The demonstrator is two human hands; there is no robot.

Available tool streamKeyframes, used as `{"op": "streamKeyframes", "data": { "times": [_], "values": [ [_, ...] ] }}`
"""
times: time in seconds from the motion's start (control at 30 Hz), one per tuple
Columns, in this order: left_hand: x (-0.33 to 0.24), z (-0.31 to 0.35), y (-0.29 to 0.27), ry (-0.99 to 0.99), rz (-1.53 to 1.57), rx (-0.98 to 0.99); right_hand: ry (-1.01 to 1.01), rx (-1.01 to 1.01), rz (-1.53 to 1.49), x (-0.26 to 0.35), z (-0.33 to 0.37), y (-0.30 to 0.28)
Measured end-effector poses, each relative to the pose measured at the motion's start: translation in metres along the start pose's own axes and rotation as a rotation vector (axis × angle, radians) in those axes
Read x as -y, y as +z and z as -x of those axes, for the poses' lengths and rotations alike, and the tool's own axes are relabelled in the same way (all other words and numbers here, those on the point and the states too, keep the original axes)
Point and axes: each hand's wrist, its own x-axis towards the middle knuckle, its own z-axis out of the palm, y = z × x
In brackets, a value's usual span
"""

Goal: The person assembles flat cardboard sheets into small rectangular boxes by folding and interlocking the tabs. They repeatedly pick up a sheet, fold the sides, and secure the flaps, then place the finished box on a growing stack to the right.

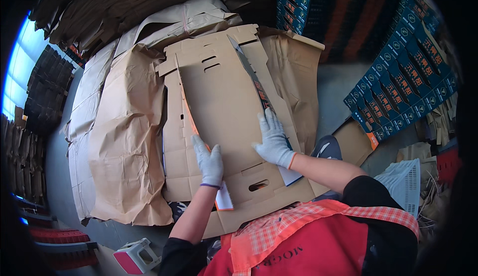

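Note:
A large flat brown cardboard box blank (219,96), with slots and cut-out tabs, lies in front of me. Along its left side stands a narrow raised flap with an orange edge (188,107); along its right side stands a dark printed flap (251,74). Both my hands wear pale work gloves. My left hand (209,165) rests against the near part of the left flap, fingers stretched and thumb apart. My right hand (274,139) lies on the right flap with fingers spread. White ends of the flaps show by my wrists.
Crumpled brown wrapping paper (124,136) covers a stack to the left. Dark teal printed cartons (403,76) stand at right, near a white plastic basket (402,184). A small stool with a pink top (130,261) is at lower left. Cardboard stacks (119,7) fill the back.

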Motion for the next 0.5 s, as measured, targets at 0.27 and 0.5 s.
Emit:
{"op": "streamKeyframes", "data": {
  "times": [0.27, 0.5],
  "values": [
    [0.057, -0.006, -0.14, 0.915, -0.384, -0.073, -0.389, -0.253, 0.023, -0.121, -0.023, -0.103],
    [-0.02, -0.016, -0.131, 0.751, -0.209, 0.45, -0.826, 0.4, -0.147, -0.091, -0.022, -0.107]
  ]
}}
